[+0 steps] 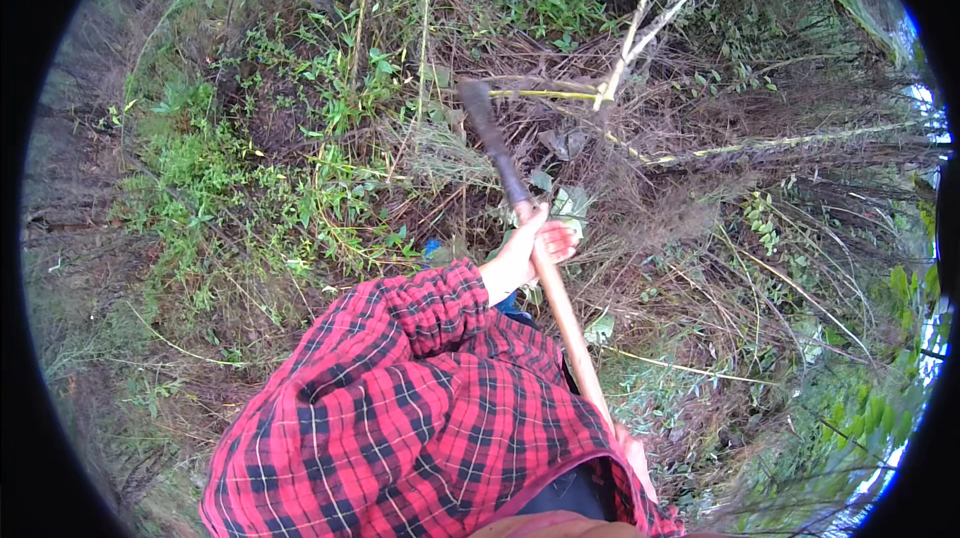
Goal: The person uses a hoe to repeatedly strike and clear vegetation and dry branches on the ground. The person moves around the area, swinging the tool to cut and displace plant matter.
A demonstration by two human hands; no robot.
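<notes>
A long-handled cutting tool (566, 313) slants across the view, with a wooden shaft and a dark metal head (496, 136) at its upper end. My left hand (525, 249) is around the shaft just below the metal socket, the thumb lying along the wood. Lower down, my right hand (634, 459) holds the shaft near its other end, partly hidden by the plaid shirt. The tip of the head overlaps the end of a yellow-green stem (547, 94) in the view; I cannot tell whether they touch. A forked pale stalk (634, 50) rises just right of that stem.
Dry brush and fallen stems (697, 208) tangle on the right, with a long leaning stalk (780, 142) across them. Green weeds (202, 178) cover the left. Thin upright stems (425, 27) stand ahead. A small blue patch (431, 247) shows among leaves left of my wrist.
</notes>
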